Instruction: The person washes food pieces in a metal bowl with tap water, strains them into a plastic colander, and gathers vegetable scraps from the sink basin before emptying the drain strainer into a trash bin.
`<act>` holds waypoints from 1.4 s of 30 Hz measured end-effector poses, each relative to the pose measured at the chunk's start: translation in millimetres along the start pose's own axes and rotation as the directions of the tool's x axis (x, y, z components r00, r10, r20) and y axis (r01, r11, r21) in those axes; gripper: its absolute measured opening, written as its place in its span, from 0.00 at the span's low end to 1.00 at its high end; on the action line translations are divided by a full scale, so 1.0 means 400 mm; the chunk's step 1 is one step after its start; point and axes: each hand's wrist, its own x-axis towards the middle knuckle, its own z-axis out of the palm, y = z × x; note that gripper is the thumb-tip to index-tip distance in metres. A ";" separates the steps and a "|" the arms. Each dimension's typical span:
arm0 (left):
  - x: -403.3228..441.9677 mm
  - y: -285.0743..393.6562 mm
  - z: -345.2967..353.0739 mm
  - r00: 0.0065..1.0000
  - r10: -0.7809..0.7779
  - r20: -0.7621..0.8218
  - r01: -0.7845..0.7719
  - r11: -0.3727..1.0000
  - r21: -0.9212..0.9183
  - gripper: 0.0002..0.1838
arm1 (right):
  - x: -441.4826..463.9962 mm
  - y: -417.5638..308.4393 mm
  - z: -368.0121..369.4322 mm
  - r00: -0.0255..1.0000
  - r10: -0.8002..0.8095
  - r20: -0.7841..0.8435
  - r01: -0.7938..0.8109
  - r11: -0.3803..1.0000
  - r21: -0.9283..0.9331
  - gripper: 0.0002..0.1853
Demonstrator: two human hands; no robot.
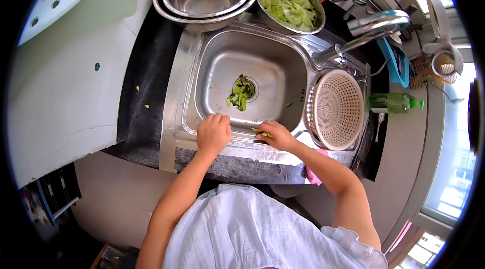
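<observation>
Over the front edge of the steel sink (252,49), my left hand (214,132) is closed with its fingers curled under; whatever is in it, if anything, is hidden. My right hand (277,135) is closed on green vegetable scraps (263,133) at the same front edge, right of my left hand. A small heap of wilted green leaf scraps (242,93) lies over the drain in the sink. One small green bit (289,104) sits apart on the sink's right side.
Nested steel bowls (202,16) and a steel bowl of cut lettuce (285,9) stand behind the sink. A beige colander (337,110) is at the right, below the faucet (353,42). A green soap bottle (394,102) and a pink cloth (314,170) are nearby.
</observation>
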 end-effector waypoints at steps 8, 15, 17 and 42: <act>-0.002 0.007 0.002 0.998 0.056 0.020 -0.056 0.998 0.040 0.01 | -0.131 0.015 -0.045 0.790 0.579 -0.200 -0.263 0.616 0.743 0.11; -0.006 0.015 0.003 0.995 0.068 0.072 -0.074 0.994 0.081 0.03 | -0.548 -0.138 -0.053 0.110 0.796 -0.595 0.445 0.495 0.746 0.06; -0.005 0.019 0.003 0.997 0.041 0.057 -0.046 0.995 0.087 0.04 | -0.650 -0.136 0.012 -0.222 0.663 -0.715 0.317 0.743 0.590 0.05; 0.007 0.005 0.002 1.000 -0.012 0.018 0.011 0.998 0.062 0.02 | 0.111 0.197 -0.050 0.922 0.369 -0.117 -0.304 0.500 -0.811 0.14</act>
